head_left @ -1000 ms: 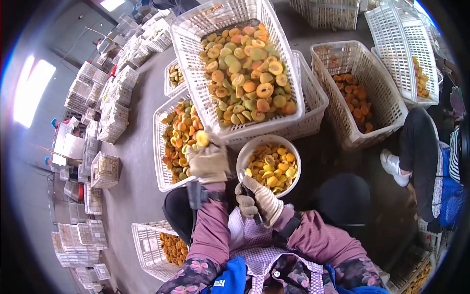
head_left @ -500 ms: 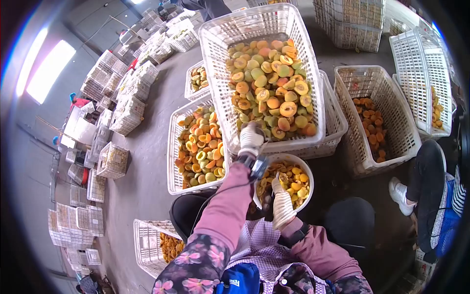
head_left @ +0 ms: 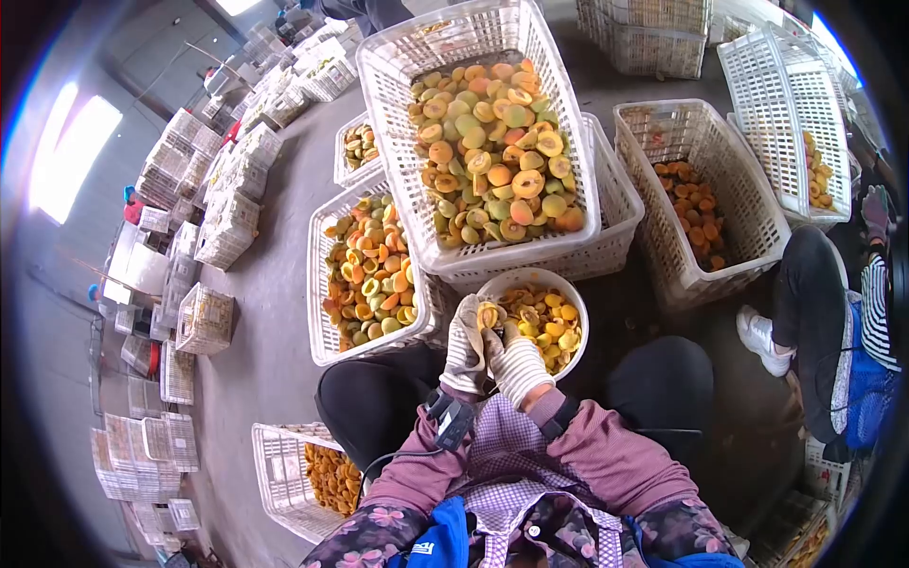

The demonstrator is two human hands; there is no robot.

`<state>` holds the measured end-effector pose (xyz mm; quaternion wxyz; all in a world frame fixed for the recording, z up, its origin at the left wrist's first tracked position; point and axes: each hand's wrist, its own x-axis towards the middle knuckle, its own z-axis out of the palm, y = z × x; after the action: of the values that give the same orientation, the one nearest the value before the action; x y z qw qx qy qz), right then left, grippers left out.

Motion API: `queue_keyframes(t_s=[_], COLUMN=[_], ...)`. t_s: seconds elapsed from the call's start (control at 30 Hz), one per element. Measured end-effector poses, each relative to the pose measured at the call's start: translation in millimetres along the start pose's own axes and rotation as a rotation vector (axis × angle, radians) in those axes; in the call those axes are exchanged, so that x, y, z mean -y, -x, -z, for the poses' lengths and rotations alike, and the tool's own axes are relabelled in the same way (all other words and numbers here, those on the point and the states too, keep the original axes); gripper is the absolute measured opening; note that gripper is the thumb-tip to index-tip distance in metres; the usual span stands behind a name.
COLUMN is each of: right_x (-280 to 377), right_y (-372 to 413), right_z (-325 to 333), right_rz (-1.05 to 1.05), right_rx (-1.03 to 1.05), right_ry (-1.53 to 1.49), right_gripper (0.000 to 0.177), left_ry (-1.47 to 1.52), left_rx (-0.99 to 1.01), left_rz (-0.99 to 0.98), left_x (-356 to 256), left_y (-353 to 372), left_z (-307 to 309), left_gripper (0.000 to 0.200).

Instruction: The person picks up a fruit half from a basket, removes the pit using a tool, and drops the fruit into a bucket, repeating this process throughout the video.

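At far left, stacked white crates (head_left: 227, 222) are standing along the floor, with a single crate (head_left: 204, 318) sitting just in front of them. Farther right and near the wearer, a slatted crate (head_left: 275, 464) is holding orange-brown pieces (head_left: 331, 478). Above it in view, a low crate (head_left: 320, 303) is holding mixed green and orange fruit halves (head_left: 374, 275); a smaller crate (head_left: 343, 161) is lying beyond. The wearer's gloved left hand (head_left: 465, 348) is curling its fingers around one fruit half (head_left: 488, 315), near the rim of the bucket. Behind the hands, a large crate (head_left: 393, 142) of cut fruit is resting on a supporting crate (head_left: 620, 213). The gloved right hand (head_left: 521, 367) is meeting the left close to this fruit half, its fingers bending inward; how far they are closing, and whether they are gripping anything, cannot be told. Just beyond the right hand, the white bucket (head_left: 584, 327) is containing yellow fruit pieces (head_left: 549, 327). Farther right, a deep crate (head_left: 748, 189) is holding orange halves (head_left: 696, 218). At the right edge, another person's striped sleeve (head_left: 879, 312) and white shoe (head_left: 762, 343) are showing.
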<state>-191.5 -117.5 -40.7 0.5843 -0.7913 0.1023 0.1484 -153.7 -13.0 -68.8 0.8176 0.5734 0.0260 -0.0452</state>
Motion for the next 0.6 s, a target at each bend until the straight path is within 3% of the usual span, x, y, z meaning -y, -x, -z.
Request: queue_keyframes(t_s=[0.07, 0.13, 0.2, 0.27, 0.33, 0.37, 0.4, 0.47, 0.5, 0.53, 0.6], right_x=[2.5, -12.5, -53.2, -50.5, -39.2, 5.6, 4.8, 7.2, 12.5, 22.1, 33.0], right_y=[3.6, -5.5, -26.6, -23.5, -11.5, 14.7, 11.4, 11.8, 18.9, 26.7, 37.5], right_z=[3.9, -5.2, -34.4, -33.5, -18.1, 11.3, 16.4, 27.7, 27.6, 29.1, 29.0], right_rz=[0.101, 0.079, 0.150, 0.175, -0.101, -0.105, -0.110, -0.438, -0.449, -0.444, -0.421], right_rx=[-0.006, 0.018, 0.096, 0.130, 0.431, 0.444, 0.437, 0.849, 0.850, 0.850, 0.826], right_ry=[0.114, 0.173, -0.187, -0.279, -0.617, -0.668, -0.676, -0.765, -0.981, -0.980, -1.253], right_gripper=[0.052, 0.050, 0.049, 0.044, 0.041, 0.036, 0.036, 0.034, 0.038, 0.038, 0.038], left_ry=[-0.142, -0.057, -0.009, 0.034, -0.194, -0.529, -0.467, -0.177, -0.223, -0.649, 1.192], left_rx=[-0.024, -0.100, -0.029, -0.086, 0.019, 0.111, 0.141, 0.193, 0.191, 0.045, -0.221], left_rz=[-0.023, 0.039, -0.011, -0.045, -0.072, -0.191, -0.100, 0.182, -0.059, -0.232, 0.166], left_x=[-21.5, -18.0, -19.8, -15.6, -20.6, -27.7, -33.8, -48.7, -56.0, -43.9, -67.5], left_y=[9.0, 8.2, 8.8, 7.6, 8.0, 7.5, 10.0, 12.9, 15.4, 4.9, -26.4], left_z=[-13.9, -15.4, -15.9, -16.5, -7.7, -6.9, -7.6, -10.9, -15.5, 8.0, 16.9], left_gripper=[0.033, 0.033, 0.036, 0.037, 0.037, 0.042, 0.032, 0.027, 0.032, 0.034, 0.041])
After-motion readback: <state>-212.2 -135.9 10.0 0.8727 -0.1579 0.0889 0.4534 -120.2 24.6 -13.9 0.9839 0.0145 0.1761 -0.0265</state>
